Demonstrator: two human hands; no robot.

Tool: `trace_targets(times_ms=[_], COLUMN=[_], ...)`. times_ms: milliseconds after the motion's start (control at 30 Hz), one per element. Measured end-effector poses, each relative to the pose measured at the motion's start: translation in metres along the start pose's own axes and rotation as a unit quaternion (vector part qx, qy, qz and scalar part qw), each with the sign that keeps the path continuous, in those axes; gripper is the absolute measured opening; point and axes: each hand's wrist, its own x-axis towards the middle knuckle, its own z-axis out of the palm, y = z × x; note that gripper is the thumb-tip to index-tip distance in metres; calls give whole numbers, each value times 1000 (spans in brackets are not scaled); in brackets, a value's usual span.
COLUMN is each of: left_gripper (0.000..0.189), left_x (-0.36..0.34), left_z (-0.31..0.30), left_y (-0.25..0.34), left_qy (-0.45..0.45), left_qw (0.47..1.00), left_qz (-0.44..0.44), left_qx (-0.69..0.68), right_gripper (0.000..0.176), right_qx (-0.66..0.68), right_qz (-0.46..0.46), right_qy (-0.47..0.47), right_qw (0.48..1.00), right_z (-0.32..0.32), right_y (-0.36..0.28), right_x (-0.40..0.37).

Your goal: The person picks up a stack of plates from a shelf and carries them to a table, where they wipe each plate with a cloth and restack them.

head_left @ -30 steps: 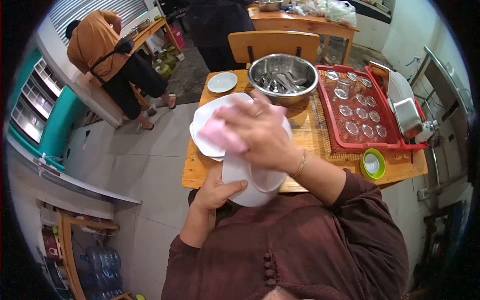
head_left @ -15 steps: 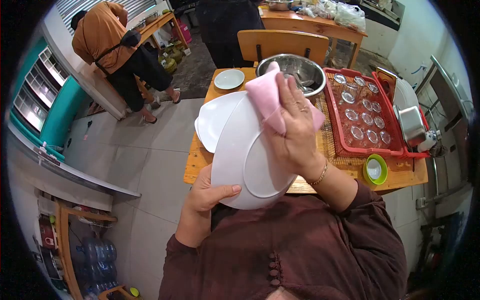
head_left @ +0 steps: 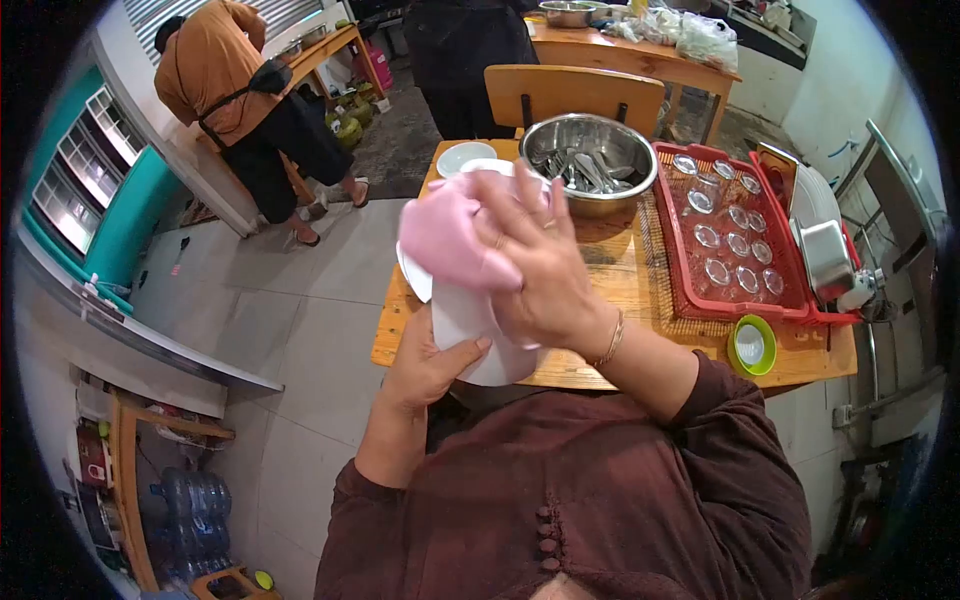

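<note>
Two hands work one white plate (head_left: 470, 325) at the centre of the frame. The left hand (head_left: 430, 368) grips its lower edge from beneath, while the right hand (head_left: 535, 275) presses a pink cloth (head_left: 445, 235) against it, fingers spread. The wipe looks midway, though the cloth hides most of the plate. Another plate (head_left: 413, 278) lies on the wooden table (head_left: 610, 300) just behind. At upper centre sits a steel bowl (head_left: 590, 190) of cutlery, with a red crate (head_left: 665, 250) of glasses and a green cup (head_left: 750, 345) at right. Nothing blocks the hands, and a person in orange (head_left: 215, 70) works at upper left.
</note>
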Motion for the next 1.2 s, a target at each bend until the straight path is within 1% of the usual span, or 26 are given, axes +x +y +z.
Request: trace_targets(times_ms=[133,167,200,233,267,300,333,367,467,500,533,567,600,667,700,733,800,833,867,900,967,1000,1067,1133,1167,1200], left_gripper=[46,49,49,49,49,49,48,48,48,49,48,47,46,43,42,40,37,33,33,33,33,35,38,41,42,43], left_x=[-10,-14,-18,-22,-23,-24,-22,-20,-14,-10,-6,-3,0,5,5,3,-2,-4,-7,-11,-16,-15,-16,-18,-17,-17], left_z=[-2,-7,-9,-8,-9,-12,-15,-17,-21,-20,-17,-13,-8,13,19,18,17,22,22,21,19,16,8,1,-3,-7], left_y=[-11,-12,-10,-5,-1,0,1,1,-11,-13,-14,-13,-14,-23,-25,-25,-26,-22,-21,-20,-20,-19,-18,-10,-6,-4], left_qy=[-4,-34,-31,-29,-25,-19,-13,-9,17,25,29,33,38,69,85,72,47,31,29,29,40,50,69,102,115,124], left_qw=[999,998,998,998,998,999,999,998,996,996,995,994,993,995,994,995,996,996,997,998,999,998,996,990,987,985], left_qz=[-33,-48,-51,-53,-54,-49,-43,-38,-42,-29,-31,-33,-35,11,35,17,-19,-6,-10,-14,-16,-11,-5,-15,-18,-5], left_qx=[8,29,25,21,18,-2,-22,-41,-77,-83,-90,-96,-103,-72,-56,-60,-66,-82,-64,-46,-15,-30,-63,-99,-115,-124], right_gripper=[49,49,49,44,39,36,37,35,34,34,33,32,33,52,53,54,52,51,49,45,41,39,36,29,30,29], right_qx=[-112,-145,-179,-22,132,278,412,350,453,473,489,340,177,71,68,64,67,69,-90,-129,-42,0,208,219,372,397], right_qz=[85,112,138,161,205,247,307,310,314,343,320,201,67,60,64,67,111,135,126,172,237,267,306,317,351,409], right_qy=[38,46,55,62,76,106,142,151,168,132,114,41,18,-117,-71,-24,1,13,-10,61,56,54,100,114,154,116], right_qw=[989,982,973,985,967,922,846,871,817,801,804,918,982,989,993,995,992,988,988,975,969,962,924,916,845,814], right_z=[13,13,10,-9,-20,-30,-33,-46,-70,-77,-66,-55,-44,-19,-8,3,15,17,13,12,22,24,18,-4,-15,-37], right_y=[39,53,62,61,67,74,82,84,56,30,18,10,3,-30,-31,-28,5,25,46,56,87,101,113,124,129,141], right_x=[2,3,2,4,2,1,0,-5,-8,-5,-10,-17,-23,-37,-37,-39,-30,-24,-19,-9,-18,-22,-24,-33,-40,-46])
